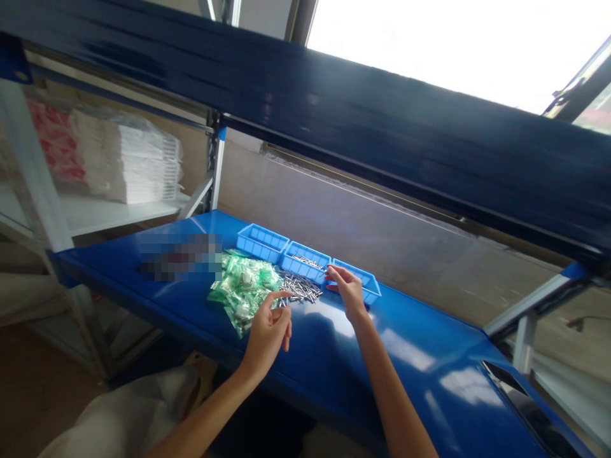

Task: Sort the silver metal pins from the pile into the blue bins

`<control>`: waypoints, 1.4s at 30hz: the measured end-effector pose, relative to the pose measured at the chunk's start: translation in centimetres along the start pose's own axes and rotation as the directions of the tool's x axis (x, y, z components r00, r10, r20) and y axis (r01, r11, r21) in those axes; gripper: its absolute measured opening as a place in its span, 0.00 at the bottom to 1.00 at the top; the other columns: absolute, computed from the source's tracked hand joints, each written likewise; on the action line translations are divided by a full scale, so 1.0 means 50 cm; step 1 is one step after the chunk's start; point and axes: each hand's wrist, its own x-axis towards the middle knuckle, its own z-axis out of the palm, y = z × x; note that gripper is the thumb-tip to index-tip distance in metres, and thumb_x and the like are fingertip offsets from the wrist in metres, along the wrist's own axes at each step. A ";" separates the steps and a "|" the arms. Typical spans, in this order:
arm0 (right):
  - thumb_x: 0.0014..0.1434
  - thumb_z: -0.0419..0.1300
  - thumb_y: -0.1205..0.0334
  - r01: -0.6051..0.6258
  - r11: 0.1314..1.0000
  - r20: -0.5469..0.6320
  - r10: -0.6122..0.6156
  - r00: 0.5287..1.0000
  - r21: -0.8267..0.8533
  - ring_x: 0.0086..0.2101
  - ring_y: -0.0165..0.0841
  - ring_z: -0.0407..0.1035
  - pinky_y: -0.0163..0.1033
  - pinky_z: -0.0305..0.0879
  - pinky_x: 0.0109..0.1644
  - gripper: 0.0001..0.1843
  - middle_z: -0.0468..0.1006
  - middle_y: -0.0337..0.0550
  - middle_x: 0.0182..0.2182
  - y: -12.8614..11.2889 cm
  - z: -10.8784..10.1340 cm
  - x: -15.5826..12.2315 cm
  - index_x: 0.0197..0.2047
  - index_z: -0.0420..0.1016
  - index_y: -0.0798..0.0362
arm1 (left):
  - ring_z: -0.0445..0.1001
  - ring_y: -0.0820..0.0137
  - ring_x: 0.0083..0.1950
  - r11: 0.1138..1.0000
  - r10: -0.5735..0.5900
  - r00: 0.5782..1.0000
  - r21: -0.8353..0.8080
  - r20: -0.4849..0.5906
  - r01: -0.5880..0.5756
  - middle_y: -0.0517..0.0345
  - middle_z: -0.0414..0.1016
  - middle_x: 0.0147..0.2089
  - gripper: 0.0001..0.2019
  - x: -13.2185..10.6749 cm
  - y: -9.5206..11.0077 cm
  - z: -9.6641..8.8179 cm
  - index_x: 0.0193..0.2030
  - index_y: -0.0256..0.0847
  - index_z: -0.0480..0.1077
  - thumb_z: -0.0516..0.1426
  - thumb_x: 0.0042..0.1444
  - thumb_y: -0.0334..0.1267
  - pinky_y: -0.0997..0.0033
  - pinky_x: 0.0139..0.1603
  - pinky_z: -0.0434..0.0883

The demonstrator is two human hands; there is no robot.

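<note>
My left hand (270, 327) is at the near side of a heap of thin metal pins (300, 287), its index finger stretched over the heap's edge and its other fingers loosely curled. Nothing shows in it. With thumb and fingers pinched, my right hand (347, 291) is in front of the right blue bin (370, 286); a small thin metal pin seems to stick out at its fingertips. More metal pins lie in the middle blue bin (303, 259). Left of the heap is a pile of clear and green plastic packets (248, 283), partly behind my left hand.
The left blue bin (262, 242) completes a row on the blue table (329, 375). A blurred-out item (181, 257) lies at the left. A dark flat device (520, 401) is at the right edge. Wrapped white stacks (143, 159) stand on a side shelf. A blue beam (334, 95) crosses above.
</note>
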 end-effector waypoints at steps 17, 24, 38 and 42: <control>0.43 0.61 0.44 0.252 0.764 0.265 -0.110 0.958 -0.594 0.31 0.38 0.70 0.39 0.63 0.30 0.22 0.77 0.45 0.33 0.003 -0.006 -0.025 0.36 0.78 0.50 | 0.59 0.79 0.11 1.000 0.005 1.000 0.020 0.016 -0.006 0.70 0.60 0.15 0.17 0.004 -0.004 -0.002 0.48 0.40 0.61 0.51 0.53 0.43 0.84 0.09 0.52; 0.43 0.60 0.40 0.287 0.519 0.342 0.010 0.940 -0.805 0.37 0.39 0.69 0.38 0.60 0.35 0.31 0.70 0.43 0.45 0.019 0.002 -0.040 0.49 0.69 0.44 | 0.58 0.79 0.11 1.000 0.000 1.000 0.019 0.014 0.000 0.71 0.60 0.15 0.16 0.004 -0.001 -0.002 0.46 0.40 0.62 0.52 0.52 0.43 0.84 0.09 0.52; 0.56 0.51 0.48 0.283 0.459 0.300 -0.039 0.953 -0.842 0.35 0.35 0.69 0.35 0.55 0.31 0.15 0.72 0.39 0.39 0.036 0.018 -0.042 0.41 0.71 0.46 | 0.59 0.78 0.11 1.000 0.003 1.000 0.020 0.018 -0.003 0.70 0.61 0.15 0.18 0.004 0.000 -0.004 0.48 0.39 0.61 0.52 0.51 0.43 0.83 0.10 0.53; 0.58 0.49 0.49 0.255 0.478 0.241 -0.091 0.966 -0.841 0.36 0.35 0.69 0.35 0.56 0.32 0.15 0.73 0.40 0.39 0.041 0.020 -0.041 0.39 0.73 0.46 | 0.59 0.78 0.12 1.000 0.008 1.000 0.018 0.026 -0.008 0.70 0.61 0.15 0.17 0.003 0.002 -0.004 0.47 0.39 0.61 0.52 0.51 0.43 0.83 0.10 0.52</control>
